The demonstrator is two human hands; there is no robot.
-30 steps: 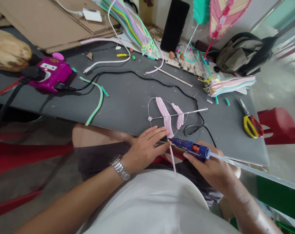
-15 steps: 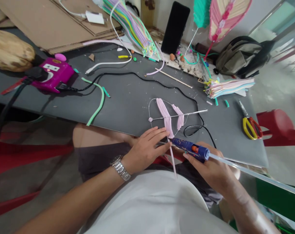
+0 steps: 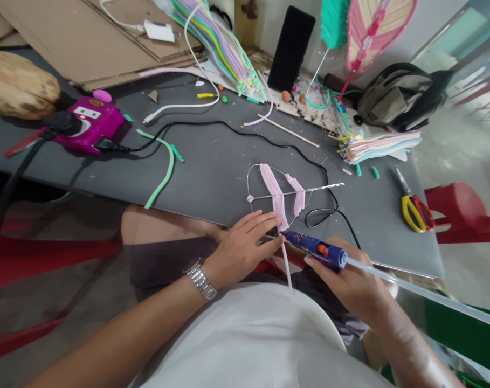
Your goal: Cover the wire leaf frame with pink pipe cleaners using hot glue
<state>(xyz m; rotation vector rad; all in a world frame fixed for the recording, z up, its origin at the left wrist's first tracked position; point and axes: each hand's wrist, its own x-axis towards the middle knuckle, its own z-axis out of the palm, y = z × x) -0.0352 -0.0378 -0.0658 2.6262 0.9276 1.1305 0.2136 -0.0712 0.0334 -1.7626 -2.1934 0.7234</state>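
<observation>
My right hand (image 3: 347,275) is shut on a blue hot glue gun (image 3: 315,250), whose nozzle points left towards a pink foam strip (image 3: 277,196). A long clear glue stick (image 3: 422,291) runs out from the back of the gun. My left hand (image 3: 242,249) holds the lower part of that strip at the table edge, fingers on top. The strip lies across a thin wire loop (image 3: 266,172), beside a shorter pink strip (image 3: 297,195). A metal rod (image 3: 309,188) crosses both strips.
The dark grey table (image 3: 224,183) holds a magenta power unit (image 3: 89,125), a black cable (image 3: 245,129), a green strip (image 3: 164,167), yellow-handled scissors (image 3: 414,214) and a pastel strip bundle (image 3: 380,148). A black phone (image 3: 291,48) and a backpack (image 3: 402,97) stand at the back.
The glue gun has shifted slightly and tilted in my right hand, its nozzle a little right of where it was. My left hand stays on the pink strip.
</observation>
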